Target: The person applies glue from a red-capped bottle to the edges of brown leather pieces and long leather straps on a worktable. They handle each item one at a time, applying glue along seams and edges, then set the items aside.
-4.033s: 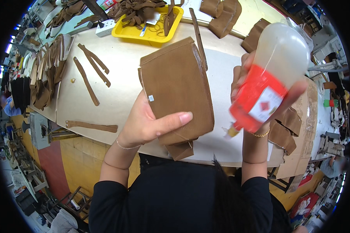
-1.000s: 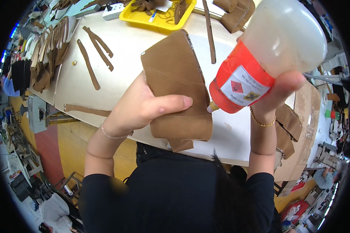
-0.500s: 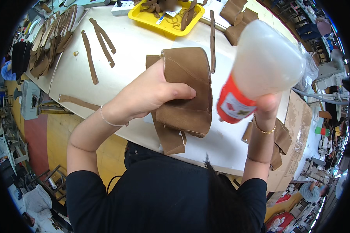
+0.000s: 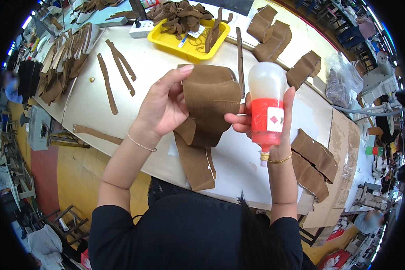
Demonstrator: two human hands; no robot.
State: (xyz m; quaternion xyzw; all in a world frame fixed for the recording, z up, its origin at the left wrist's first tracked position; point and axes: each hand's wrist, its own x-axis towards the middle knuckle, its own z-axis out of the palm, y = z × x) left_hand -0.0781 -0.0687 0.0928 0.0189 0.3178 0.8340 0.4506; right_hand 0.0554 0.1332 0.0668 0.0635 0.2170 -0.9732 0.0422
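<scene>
My left hand (image 4: 164, 103) pinches the upper left edge of a brown suede piece (image 4: 211, 101), thumb at its top corner. The piece is raised and curves over; a lower brown flap (image 4: 194, 168) with a pale stitched edge hangs beneath, and whether it is the same piece I cannot tell. In my right hand (image 4: 285, 130) is a squeeze bottle (image 4: 260, 114), translucent above and red below, its narrow nozzle pointing down. That hand's fingertips reach to the right edge of the suede, perhaps touching it.
A yellow tray (image 4: 184, 55) of brown strips and a power strip (image 4: 141, 29) are at the back. Loose strips (image 4: 107, 83) and stacked pieces (image 4: 58, 74) lie left. More suede pieces (image 4: 315, 157) lie right, near cardboard (image 4: 339, 180) and a plastic bag (image 4: 344, 78).
The bottle has come down and left, from tilted to nearly vertical. My left thumb has moved from the suede's face to its top corner, and the piece has been turned.
</scene>
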